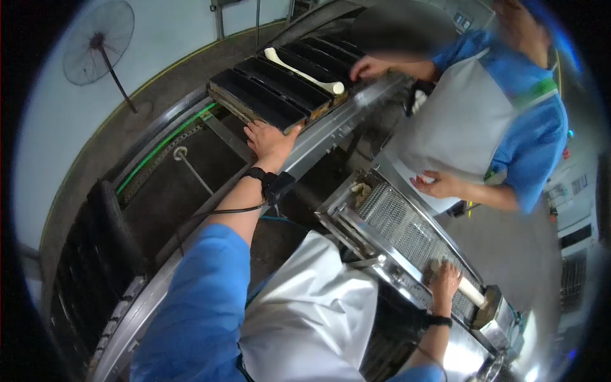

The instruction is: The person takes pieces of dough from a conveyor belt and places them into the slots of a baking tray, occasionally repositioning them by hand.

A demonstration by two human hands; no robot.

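Note:
My left hand (272,145) rests at the near end of a black slat (258,102), thumb and fingers spread and touching its edge. On the neighbouring slats lies a long cream-white, bone-shaped piece (302,73) with knobbed ends. Lower right, my right hand (447,283) is closed over a similar long white piece (471,291), which lies along a metal mesh belt (404,219). My palm and fingers hide the middle of that piece.
Across the belt stands a co-worker in a white apron (445,127), one hand (372,67) near the slats, the other (439,184) above the belt. A curved metal rail (318,143) borders the slat conveyor. A fan (98,44) stands by the wall. A metal housing (499,321) sits at the belt's end.

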